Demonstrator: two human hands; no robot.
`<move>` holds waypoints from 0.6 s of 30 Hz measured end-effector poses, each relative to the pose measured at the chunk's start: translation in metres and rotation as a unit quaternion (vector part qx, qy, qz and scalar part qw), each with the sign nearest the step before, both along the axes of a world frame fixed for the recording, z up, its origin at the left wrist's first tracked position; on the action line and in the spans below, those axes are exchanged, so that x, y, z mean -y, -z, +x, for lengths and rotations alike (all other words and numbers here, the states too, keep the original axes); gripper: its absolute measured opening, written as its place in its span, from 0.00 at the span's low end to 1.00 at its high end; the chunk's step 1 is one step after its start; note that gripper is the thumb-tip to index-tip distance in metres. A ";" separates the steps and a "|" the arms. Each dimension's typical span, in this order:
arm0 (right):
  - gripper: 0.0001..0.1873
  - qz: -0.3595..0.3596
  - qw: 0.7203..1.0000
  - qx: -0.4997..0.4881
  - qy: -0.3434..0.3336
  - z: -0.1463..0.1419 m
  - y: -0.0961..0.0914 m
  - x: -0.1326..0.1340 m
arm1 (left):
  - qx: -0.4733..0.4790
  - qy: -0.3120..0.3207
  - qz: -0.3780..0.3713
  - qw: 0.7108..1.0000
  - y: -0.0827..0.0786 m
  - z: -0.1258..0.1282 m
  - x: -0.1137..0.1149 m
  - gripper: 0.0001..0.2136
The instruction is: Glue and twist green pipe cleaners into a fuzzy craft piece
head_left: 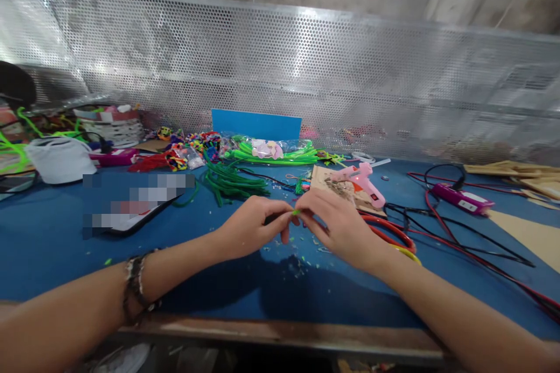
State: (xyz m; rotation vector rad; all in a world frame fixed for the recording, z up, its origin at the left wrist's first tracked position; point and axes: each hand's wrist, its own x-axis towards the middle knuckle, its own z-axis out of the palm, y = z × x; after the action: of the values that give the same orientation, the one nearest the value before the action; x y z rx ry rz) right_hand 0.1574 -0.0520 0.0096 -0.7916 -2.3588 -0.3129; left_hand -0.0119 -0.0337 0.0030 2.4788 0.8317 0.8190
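Observation:
My left hand and my right hand meet above the blue table near its front edge. Both pinch a small bright green fuzzy piece between their fingertips. Only a short bit of it shows between the fingers. A pink glue gun lies on a brown card just behind my right hand. A bundle of dark green pipe cleaners lies behind my left hand. Small green and white scraps are scattered on the table under my hands.
Bags of bright green pipe cleaners and mixed coloured ones sit at the back by a blue card. Red and black cables and a purple power strip lie right. A white bowl stands left. Perforated metal screen behind.

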 end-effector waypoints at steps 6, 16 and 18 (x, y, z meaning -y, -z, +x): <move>0.13 0.203 0.958 0.192 0.070 -0.004 0.002 0.007 | -0.027 0.002 0.014 1.000 0.003 0.000 -0.001 0.14; 0.07 0.075 0.996 0.037 0.016 -0.002 0.008 -0.001 | 0.068 0.051 -0.209 0.974 0.004 0.004 -0.005 0.13; 0.04 0.023 0.999 -0.040 -0.007 -0.001 0.008 -0.003 | 0.082 0.061 -0.228 0.968 0.001 0.003 -0.005 0.13</move>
State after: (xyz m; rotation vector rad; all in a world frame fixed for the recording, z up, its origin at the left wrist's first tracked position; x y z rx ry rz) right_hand 0.1562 -0.0487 0.0020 -0.7534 -2.2735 -0.3221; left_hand -0.0085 -0.0292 0.0016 2.0080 0.7062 0.6864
